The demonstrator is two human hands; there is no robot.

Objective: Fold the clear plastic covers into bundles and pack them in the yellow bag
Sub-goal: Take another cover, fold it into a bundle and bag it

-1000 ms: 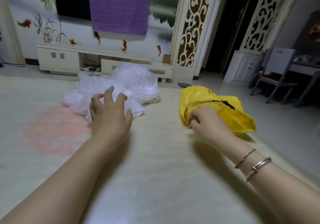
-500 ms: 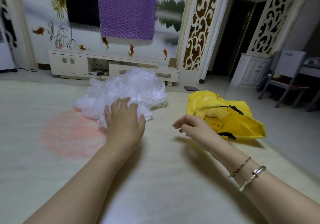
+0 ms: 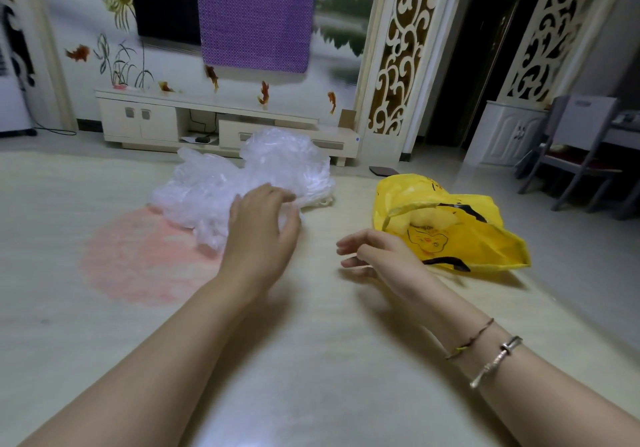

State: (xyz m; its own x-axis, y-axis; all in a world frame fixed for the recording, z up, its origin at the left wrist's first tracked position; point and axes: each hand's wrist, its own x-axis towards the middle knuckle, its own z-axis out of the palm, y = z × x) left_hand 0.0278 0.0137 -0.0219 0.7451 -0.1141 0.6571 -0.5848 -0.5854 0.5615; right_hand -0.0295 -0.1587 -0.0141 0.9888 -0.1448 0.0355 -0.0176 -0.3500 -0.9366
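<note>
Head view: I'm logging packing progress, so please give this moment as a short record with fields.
surface: pale rug with a pink patch
covers: clear plastic covers in one loose crumpled heap, not bundled
bag: yellow bag lying to the right of the heap, mouth open
left hand: left hand on the near edge of the heap, fingers curled loosely
right hand: right hand empty, between heap and bag
progress: no bundle visible
</note>
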